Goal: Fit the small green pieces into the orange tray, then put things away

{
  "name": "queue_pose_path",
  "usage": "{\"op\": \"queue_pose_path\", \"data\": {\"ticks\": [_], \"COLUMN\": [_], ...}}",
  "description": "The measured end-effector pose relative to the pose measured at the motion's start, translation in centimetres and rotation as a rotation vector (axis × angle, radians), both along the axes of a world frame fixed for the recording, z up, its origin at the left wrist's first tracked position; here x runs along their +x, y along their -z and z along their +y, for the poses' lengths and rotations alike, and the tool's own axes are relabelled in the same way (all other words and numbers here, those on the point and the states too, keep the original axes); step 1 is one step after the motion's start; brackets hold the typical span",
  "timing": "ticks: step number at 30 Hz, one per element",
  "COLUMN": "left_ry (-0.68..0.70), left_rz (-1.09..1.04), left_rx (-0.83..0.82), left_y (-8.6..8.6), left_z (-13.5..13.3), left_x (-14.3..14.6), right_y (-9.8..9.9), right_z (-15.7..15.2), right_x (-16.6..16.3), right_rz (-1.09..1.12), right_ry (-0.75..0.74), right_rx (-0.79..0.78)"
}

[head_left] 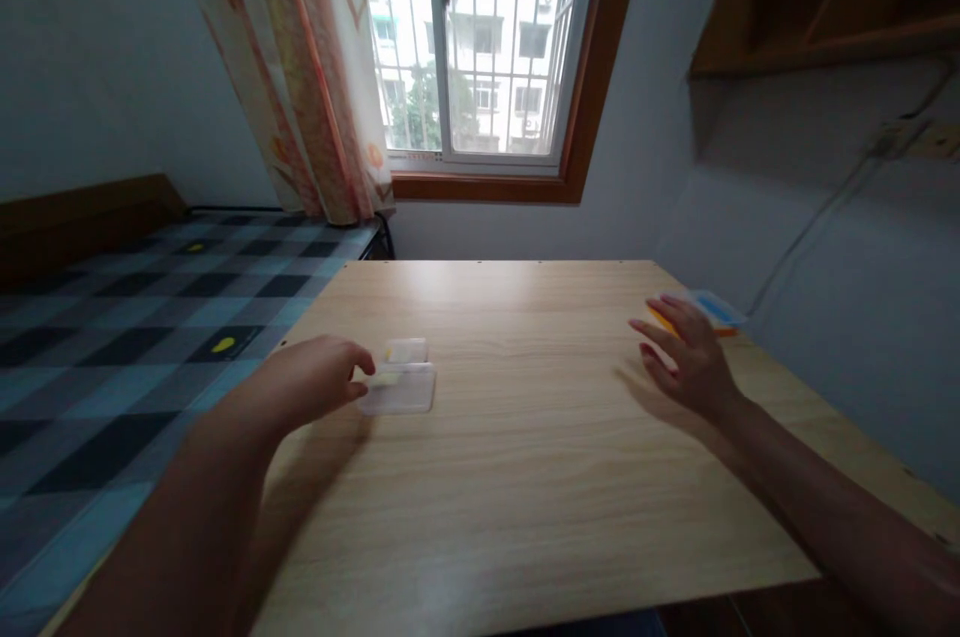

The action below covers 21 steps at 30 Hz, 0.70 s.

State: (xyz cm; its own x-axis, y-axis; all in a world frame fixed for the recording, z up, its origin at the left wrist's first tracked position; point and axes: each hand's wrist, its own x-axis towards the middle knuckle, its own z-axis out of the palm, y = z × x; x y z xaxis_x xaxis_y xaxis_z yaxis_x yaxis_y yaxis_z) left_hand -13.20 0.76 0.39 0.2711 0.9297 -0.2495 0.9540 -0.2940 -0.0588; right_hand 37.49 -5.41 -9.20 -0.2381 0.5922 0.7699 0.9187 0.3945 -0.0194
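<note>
My left hand reaches over the left part of a light wooden table, its fingers curled at the edge of a small clear plastic box. A second small clear piece lies just behind that box. Something pale yellow shows at the fingertips, too blurred to name. My right hand hovers open near the table's right edge, fingers spread, just in front of a flat blue, white and orange object. It holds nothing.
A bed with a blue and black checked cover runs along the table's left side. A window with a patterned curtain is behind. A wall stands close on the right, a wooden shelf above it.
</note>
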Motion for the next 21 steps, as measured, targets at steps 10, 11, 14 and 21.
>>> {"op": "queue_pose_path", "data": {"ticks": [10,11,14,21], "left_ry": [-0.093,-0.103,-0.107,-0.036], "left_rz": [-0.005,-0.023,-0.083,-0.179], "left_rx": [-0.146,-0.183,-0.283,-0.398], "left_y": [1.0,1.1,1.6,2.0], "left_z": [1.0,1.1,1.1,0.7], "left_x": [0.0,-0.1,-0.2,0.5], "right_y": [-1.5,-1.4,-0.9,0.1], "right_z": [-1.2,-0.8,0.3,1.9], "right_x": [-16.3,-17.7,-21.4,-25.1], "right_rz": [0.030,0.043,0.082,0.052], "right_ry": [-0.573,-0.589,-0.578,-0.580], "right_rx": [-0.441,-0.498,-0.626,-0.676]}}
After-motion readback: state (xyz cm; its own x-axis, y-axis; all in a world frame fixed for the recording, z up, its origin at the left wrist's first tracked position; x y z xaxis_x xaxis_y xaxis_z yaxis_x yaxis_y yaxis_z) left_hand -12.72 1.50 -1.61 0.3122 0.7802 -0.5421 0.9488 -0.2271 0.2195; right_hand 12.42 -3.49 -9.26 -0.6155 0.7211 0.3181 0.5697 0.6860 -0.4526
